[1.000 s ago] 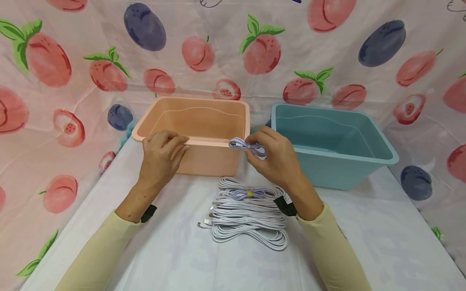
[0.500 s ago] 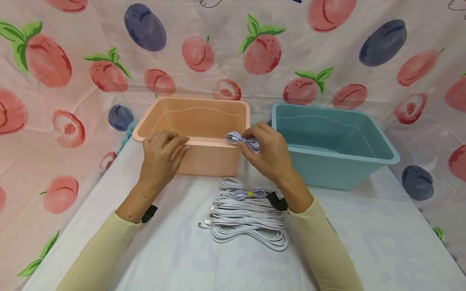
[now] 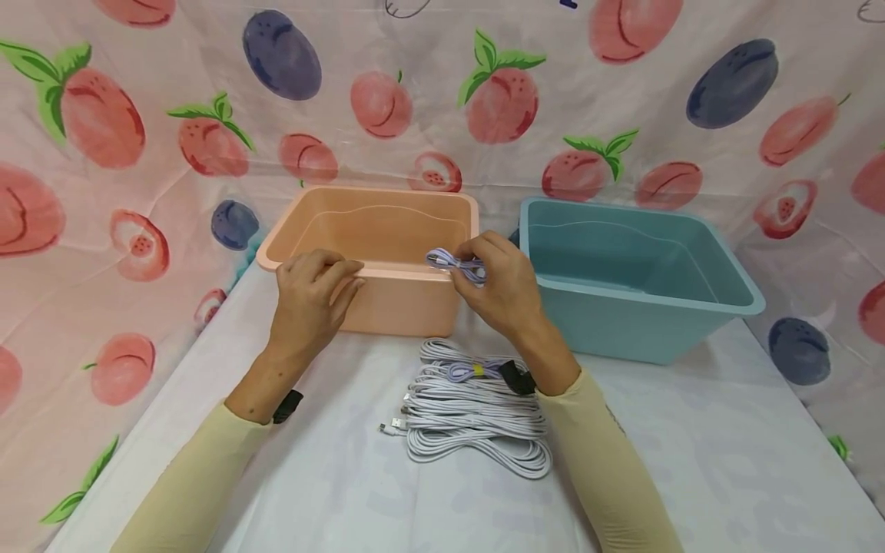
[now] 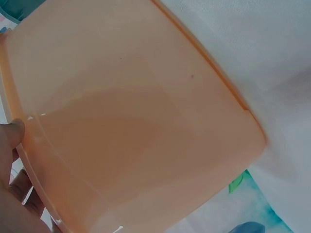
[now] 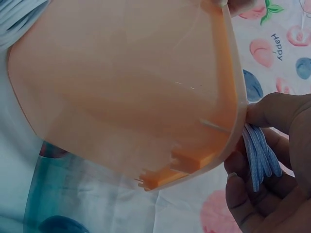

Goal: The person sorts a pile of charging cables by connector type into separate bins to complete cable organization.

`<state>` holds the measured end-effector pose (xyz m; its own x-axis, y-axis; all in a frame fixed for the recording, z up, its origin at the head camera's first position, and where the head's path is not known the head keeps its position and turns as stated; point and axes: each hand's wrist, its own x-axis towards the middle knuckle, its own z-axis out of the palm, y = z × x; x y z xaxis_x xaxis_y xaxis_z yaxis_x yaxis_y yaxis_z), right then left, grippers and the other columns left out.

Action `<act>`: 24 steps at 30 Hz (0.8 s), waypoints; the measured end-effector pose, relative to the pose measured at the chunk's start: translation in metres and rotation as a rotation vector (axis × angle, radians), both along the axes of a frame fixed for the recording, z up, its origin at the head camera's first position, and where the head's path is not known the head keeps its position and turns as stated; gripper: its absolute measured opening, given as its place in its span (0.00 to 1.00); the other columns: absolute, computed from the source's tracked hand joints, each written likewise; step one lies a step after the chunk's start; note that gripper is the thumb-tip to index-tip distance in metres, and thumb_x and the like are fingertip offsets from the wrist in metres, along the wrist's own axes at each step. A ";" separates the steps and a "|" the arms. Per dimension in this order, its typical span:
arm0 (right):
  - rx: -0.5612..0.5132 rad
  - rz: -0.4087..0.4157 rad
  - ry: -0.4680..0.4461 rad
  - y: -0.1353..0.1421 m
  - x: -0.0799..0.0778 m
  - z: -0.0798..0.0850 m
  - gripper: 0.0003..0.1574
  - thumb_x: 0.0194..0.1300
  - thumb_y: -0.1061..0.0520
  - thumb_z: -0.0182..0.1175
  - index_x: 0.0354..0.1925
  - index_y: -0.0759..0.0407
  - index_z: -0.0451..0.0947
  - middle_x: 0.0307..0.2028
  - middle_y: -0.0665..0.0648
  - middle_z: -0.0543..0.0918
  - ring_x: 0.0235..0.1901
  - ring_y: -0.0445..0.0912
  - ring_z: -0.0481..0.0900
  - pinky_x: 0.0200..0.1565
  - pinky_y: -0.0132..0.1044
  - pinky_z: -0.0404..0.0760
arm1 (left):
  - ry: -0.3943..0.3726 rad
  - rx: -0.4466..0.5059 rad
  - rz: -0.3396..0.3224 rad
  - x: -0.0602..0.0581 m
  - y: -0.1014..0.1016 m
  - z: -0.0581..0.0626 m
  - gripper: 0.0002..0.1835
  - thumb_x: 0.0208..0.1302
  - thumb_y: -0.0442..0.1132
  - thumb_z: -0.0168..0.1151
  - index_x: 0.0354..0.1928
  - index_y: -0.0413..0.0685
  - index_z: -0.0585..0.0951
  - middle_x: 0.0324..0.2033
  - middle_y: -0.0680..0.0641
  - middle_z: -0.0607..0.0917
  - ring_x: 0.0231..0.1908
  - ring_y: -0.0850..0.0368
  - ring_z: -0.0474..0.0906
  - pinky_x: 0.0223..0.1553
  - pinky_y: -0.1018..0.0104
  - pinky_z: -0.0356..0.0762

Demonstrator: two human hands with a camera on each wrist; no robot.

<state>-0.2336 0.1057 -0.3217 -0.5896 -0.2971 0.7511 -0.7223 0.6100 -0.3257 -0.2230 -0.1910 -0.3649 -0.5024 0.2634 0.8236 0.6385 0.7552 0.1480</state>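
In the head view, my left hand (image 3: 307,303) grips the front rim of an orange plastic bin (image 3: 404,306). Seen from the left wrist, the thumb lies on the outer side and the fingers reach over the rim. My right hand (image 3: 501,284) pinches a coiled lilac cable (image 3: 440,259) at the bin's front right corner. The right wrist view has the cable loops (image 5: 260,150) between thumb and fingers, beside the rim; whether they touch it I cannot tell. The cable's metal plug faces left.
A pile of coiled white cables (image 3: 477,418) lies on the white-covered table before the bins. On it rests another lilac coil (image 3: 459,373) with a yellow tie. A teal bin (image 3: 622,326) stands on the right. A fruit-print cloth (image 3: 442,46) hangs behind.
My right hand has moved left and slightly up with the lilac cable, to the orange bin's front rim. The left hand has stayed on the rim.
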 end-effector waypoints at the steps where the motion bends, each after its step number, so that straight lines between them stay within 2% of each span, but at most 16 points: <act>1: 0.000 -0.001 0.001 -0.001 -0.001 0.000 0.10 0.61 0.63 0.75 0.41 0.64 0.86 0.38 0.58 0.85 0.36 0.50 0.81 0.40 0.43 0.82 | -0.002 0.000 0.001 0.000 0.000 0.000 0.09 0.69 0.38 0.74 0.48 0.45 0.89 0.43 0.40 0.84 0.47 0.39 0.81 0.53 0.37 0.65; 11: 0.006 -0.027 -0.003 -0.003 -0.005 -0.003 0.11 0.61 0.61 0.75 0.41 0.63 0.86 0.38 0.57 0.85 0.36 0.50 0.80 0.40 0.43 0.81 | 0.000 0.023 0.001 0.001 0.002 0.001 0.09 0.66 0.35 0.75 0.47 0.45 0.89 0.43 0.41 0.84 0.47 0.39 0.81 0.53 0.37 0.66; 16: 0.007 -0.022 -0.002 -0.002 -0.006 -0.004 0.12 0.62 0.61 0.73 0.44 0.64 0.86 0.38 0.58 0.86 0.39 0.51 0.81 0.46 0.45 0.81 | -0.002 0.024 -0.003 0.001 0.002 0.001 0.09 0.66 0.35 0.75 0.47 0.45 0.89 0.43 0.41 0.84 0.47 0.39 0.81 0.53 0.37 0.66; 21: 0.017 -0.022 0.015 0.001 -0.005 -0.004 0.18 0.61 0.61 0.73 0.48 0.66 0.84 0.41 0.60 0.86 0.45 0.54 0.81 0.53 0.50 0.80 | -0.001 0.030 -0.007 0.000 0.002 0.000 0.09 0.66 0.35 0.75 0.47 0.45 0.89 0.43 0.41 0.84 0.47 0.39 0.81 0.53 0.37 0.66; 24: 0.019 -0.019 0.018 0.003 -0.003 -0.004 0.19 0.60 0.61 0.74 0.49 0.66 0.84 0.42 0.60 0.86 0.46 0.55 0.81 0.53 0.51 0.81 | 0.000 0.033 -0.007 -0.001 0.002 -0.001 0.09 0.66 0.35 0.76 0.47 0.45 0.89 0.42 0.41 0.84 0.47 0.40 0.81 0.53 0.37 0.66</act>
<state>-0.2364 0.1091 -0.3259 -0.5816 -0.3004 0.7560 -0.7161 0.6300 -0.3005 -0.2236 -0.1890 -0.3657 -0.5001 0.2398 0.8321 0.6441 0.7452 0.1724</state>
